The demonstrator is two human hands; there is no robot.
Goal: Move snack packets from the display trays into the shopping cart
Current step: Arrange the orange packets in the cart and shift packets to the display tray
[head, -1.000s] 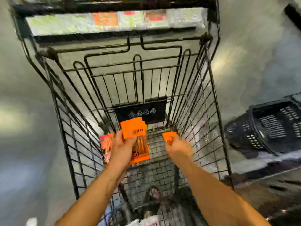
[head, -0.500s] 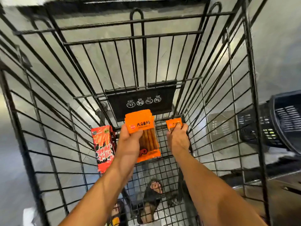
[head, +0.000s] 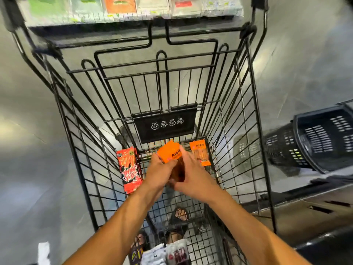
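Both my arms reach down into the black wire shopping cart (head: 225,119). My left hand (head: 159,172) grips an orange snack packet (head: 170,153) low over the cart floor. My right hand (head: 193,176) lies against the same packet from the right, fingers stretched toward its top. A second orange packet (head: 200,154) leans in the cart's far right corner, free of my hands. A red packet (head: 129,169) stands against the left wall of the cart.
A black placard (head: 165,124) hangs on the cart's far wall. Display trays of packets (head: 133,6) run along the top edge. A dark plastic basket (head: 315,136) lies to the right of the cart. More packets (head: 172,253) show below the cart mesh near me.
My right hand has let go of the small orange packet, which now rests in the far right corner, and has moved left onto the packet in my left hand. The view has pulled back.
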